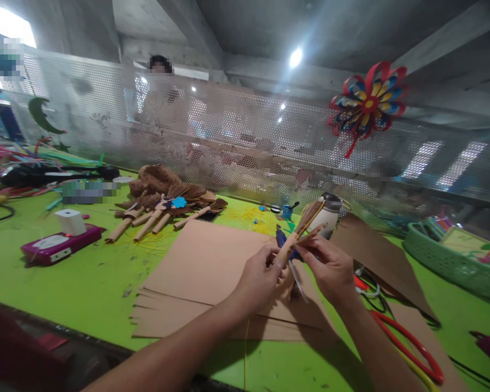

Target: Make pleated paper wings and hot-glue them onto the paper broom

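A brown paper roll (286, 251) with bristly brown fibres and yellow thread at its upper end is held tilted above a stack of brown paper sheets (212, 261). It is gripped low down by the left hand (261, 272), whose fingers are clamped around it. The fingers of the right hand (330, 267) are set against its upper part; whether they are closed on it cannot be told. Behind the roll, a blue object (281, 236) is partly hidden.

Similar brown rolls (155, 219) are piled on the green surface (93, 296) to the left, near a purple power strip (61, 246) into which a white adapter (70, 222) is plugged. To the right, red handles (412, 345) are seen beside the right forearm, and colourful items are held in a green basket (453, 272). Beyond the surface, a person (163, 106) is partly screened by a perforated panel (237, 130).
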`<action>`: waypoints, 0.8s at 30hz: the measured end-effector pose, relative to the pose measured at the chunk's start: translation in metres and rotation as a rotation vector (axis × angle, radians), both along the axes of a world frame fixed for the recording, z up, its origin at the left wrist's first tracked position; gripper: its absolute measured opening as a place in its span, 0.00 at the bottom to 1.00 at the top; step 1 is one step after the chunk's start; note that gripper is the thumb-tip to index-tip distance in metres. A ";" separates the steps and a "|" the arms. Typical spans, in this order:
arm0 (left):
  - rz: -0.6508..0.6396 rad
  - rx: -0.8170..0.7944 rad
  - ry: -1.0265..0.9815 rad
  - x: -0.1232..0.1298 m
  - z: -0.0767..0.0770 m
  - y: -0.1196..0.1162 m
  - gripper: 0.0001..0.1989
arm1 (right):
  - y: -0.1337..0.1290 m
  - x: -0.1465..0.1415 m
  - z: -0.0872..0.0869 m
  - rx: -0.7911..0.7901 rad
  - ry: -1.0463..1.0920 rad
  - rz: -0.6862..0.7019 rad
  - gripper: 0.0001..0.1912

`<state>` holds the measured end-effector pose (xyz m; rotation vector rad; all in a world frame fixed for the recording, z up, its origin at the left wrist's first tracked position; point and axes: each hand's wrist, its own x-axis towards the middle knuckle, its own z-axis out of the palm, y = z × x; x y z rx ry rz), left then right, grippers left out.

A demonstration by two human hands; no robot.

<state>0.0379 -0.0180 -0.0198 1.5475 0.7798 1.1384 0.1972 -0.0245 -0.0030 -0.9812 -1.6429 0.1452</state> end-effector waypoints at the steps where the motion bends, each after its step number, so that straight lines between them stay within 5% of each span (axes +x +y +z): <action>1: 0.004 0.003 0.009 0.000 0.000 0.000 0.10 | 0.000 0.000 -0.001 0.004 -0.011 -0.012 0.03; 24: 0.147 -0.078 0.077 -0.002 -0.002 0.005 0.14 | -0.006 -0.018 -0.005 0.070 -0.145 -0.089 0.02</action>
